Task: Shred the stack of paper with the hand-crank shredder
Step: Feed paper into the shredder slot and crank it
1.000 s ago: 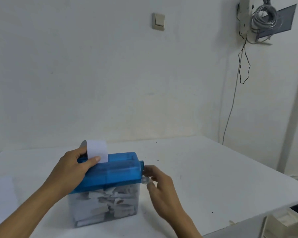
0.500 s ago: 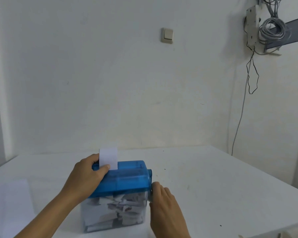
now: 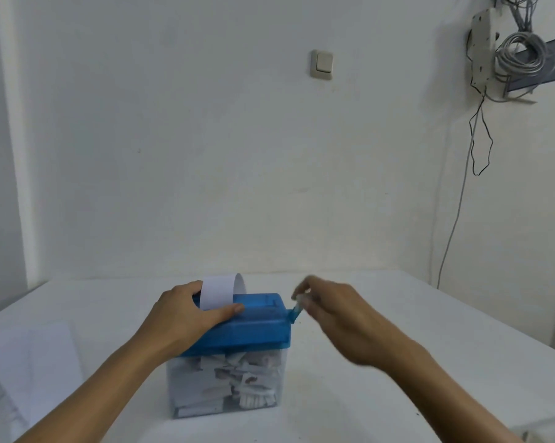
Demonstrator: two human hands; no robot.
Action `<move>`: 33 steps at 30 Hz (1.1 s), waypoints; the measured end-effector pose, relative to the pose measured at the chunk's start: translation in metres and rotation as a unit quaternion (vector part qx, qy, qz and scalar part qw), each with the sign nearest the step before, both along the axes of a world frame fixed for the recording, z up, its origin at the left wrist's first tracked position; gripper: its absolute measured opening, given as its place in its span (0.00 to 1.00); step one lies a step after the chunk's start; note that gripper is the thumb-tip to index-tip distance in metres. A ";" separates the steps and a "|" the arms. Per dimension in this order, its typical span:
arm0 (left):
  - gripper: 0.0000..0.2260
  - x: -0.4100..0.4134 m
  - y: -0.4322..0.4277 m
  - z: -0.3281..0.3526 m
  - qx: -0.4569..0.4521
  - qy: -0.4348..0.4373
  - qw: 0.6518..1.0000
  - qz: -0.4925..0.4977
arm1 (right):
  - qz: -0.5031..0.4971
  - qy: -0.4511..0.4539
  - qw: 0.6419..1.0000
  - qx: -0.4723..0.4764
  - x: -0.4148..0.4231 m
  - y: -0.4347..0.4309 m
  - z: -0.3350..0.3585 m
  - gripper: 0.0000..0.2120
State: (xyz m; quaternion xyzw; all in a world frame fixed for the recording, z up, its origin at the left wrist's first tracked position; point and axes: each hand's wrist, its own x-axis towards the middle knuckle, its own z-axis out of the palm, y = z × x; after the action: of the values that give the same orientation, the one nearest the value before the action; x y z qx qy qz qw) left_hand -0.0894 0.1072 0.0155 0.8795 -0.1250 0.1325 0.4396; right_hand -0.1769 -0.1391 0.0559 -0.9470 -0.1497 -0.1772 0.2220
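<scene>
Fingers of the right hand (image 3: pixel 340 318) pinched the crank (image 3: pixel 297 310) at the right end of the blue shredder (image 3: pixel 257 327), while the left hand (image 3: pixel 180 318) gripped its top beside the paper strip (image 3: pixel 217 290), above the shred-filled bin (image 3: pixel 225 382) on the table (image 3: pixel 397 346).

One head-worn wide-angle view from the near edge of the white counter (image 3: pixel 413 314), looking forward and slightly down. Faces the back wall (image 3: pixel 205 155) square on at 12 o'clock. The shredder (image 3: pixel 253 327) sits close, low centre. The left hand (image 3: pixel 186 314) gripping it has its arm from 7 o'clock; the right hand (image 3: pixel 343 318) pinching the crank (image 3: pixel 296 310), from 5. A cable coil (image 3: pixel 520 55) sits at 2 o'clock.
</scene>
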 end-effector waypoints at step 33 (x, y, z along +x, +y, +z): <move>0.29 0.002 0.002 0.001 0.013 0.029 0.999 -0.011 | 0.094 0.074 0.953 0.279 0.007 -0.020 -0.035 0.18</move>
State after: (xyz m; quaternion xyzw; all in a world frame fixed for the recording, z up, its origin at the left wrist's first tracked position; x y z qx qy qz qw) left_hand -0.0872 0.1089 0.0168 0.8872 -0.1232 0.1004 0.4332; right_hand -0.1697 -0.1586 0.0213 -0.8392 -0.1662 -0.1197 0.5037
